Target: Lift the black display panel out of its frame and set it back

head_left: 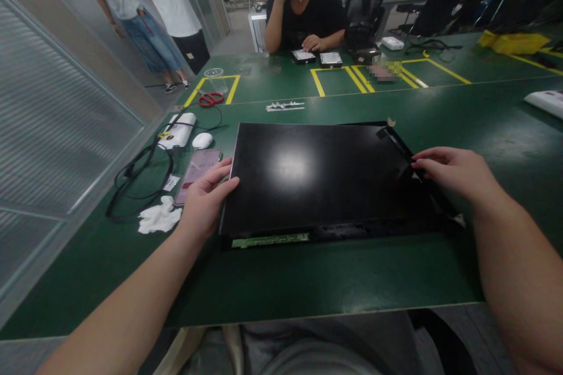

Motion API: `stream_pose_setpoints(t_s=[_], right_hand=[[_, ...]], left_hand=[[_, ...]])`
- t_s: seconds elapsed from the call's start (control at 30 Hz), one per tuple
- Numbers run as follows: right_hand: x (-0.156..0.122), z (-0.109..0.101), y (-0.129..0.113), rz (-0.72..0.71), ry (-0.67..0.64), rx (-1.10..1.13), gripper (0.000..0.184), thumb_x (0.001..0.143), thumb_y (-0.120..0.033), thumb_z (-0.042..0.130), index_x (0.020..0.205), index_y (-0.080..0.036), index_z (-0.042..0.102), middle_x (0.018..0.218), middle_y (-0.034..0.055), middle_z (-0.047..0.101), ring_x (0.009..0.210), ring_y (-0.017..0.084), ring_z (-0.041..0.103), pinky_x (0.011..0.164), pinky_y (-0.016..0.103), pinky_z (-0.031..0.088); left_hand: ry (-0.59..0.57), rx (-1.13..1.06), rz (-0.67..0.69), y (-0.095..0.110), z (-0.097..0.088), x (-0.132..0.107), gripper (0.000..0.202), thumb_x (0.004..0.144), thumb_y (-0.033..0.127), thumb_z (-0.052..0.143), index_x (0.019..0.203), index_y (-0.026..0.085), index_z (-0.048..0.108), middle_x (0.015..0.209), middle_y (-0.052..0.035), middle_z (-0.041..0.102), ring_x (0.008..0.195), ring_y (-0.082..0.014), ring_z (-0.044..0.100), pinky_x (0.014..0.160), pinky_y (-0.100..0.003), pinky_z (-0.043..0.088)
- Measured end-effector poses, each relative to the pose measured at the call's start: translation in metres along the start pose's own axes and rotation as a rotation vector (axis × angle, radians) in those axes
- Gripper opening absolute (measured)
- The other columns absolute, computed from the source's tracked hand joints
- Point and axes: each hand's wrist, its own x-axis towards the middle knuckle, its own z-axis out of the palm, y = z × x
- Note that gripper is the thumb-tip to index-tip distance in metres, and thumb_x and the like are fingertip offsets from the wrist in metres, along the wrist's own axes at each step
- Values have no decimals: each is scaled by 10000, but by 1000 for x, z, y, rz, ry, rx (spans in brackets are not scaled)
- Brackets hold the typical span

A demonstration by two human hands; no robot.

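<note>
A black display panel [316,181] lies face up on the green table, with light glaring off its glossy face. Along its front edge a green circuit board strip [270,240] shows. My left hand [206,196] grips the panel's left edge, thumb on the face and fingers round the side. At the right side runs a thin black frame strip [402,146], partly apart from the panel. My right hand [453,170] is closed in a pinch on this strip; the exact contact is partly hidden by the fingers.
Left of the panel lie a phone [197,173], crumpled tissue [160,215], a white mouse [203,140], black cables [115,187] and red-handled scissors [211,99]. Small metal strips [285,106] lie behind it. Across the table a person [305,17] sits by two hard drives [331,59].
</note>
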Motion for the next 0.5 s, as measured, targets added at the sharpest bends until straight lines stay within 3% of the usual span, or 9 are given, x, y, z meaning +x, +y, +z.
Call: stream_pose_setpoints(t_s=[0.07, 0.2, 0.3, 0.43, 0.5], right_hand=[[0, 1, 0, -15, 1, 4, 320, 739, -441, 633, 952, -263, 793, 819, 24, 770, 750, 225, 709, 862, 422, 507], [-1, 1, -1, -34, 5, 5, 296, 733, -435, 649, 924, -255, 787, 740, 23, 735, 721, 223, 700, 838, 416, 522], [-3, 0, -4, 3, 0, 84, 293, 733, -424, 651, 930, -248, 778, 825, 35, 754, 695, 196, 683, 784, 388, 533], [-3, -1, -4, 52, 48, 127, 334, 733, -415, 646, 983, -239, 780, 865, 51, 755, 664, 186, 653, 741, 378, 535], [1, 1, 0, -6, 83, 80, 383, 763, -435, 610, 1035, -227, 781, 865, 71, 758, 699, 214, 671, 724, 387, 545]], left_hand=[[-32, 16, 35, 4, 1, -3, 293, 638, 280, 907, 909, 196, 835, 1489, -105, 627, 1455, -373, 481, 1146, -406, 473], [-69, -14, 17, 10, 2, -8, 395, 638, 296, 922, 1013, 214, 827, 1374, -87, 710, 1333, -380, 601, 1051, -412, 557], [-36, -50, 4, 11, 4, -13, 428, 631, 282, 912, 1042, 205, 820, 1270, -86, 760, 1282, -379, 636, 1019, -417, 576], [7, -60, 70, 15, 7, -18, 394, 641, 254, 894, 1026, 221, 818, 1354, -61, 722, 1392, -379, 550, 1124, -437, 509], [1, -38, 134, 16, 8, -20, 363, 664, 251, 885, 1021, 238, 821, 1389, -44, 701, 1459, -371, 479, 1182, -436, 458]])
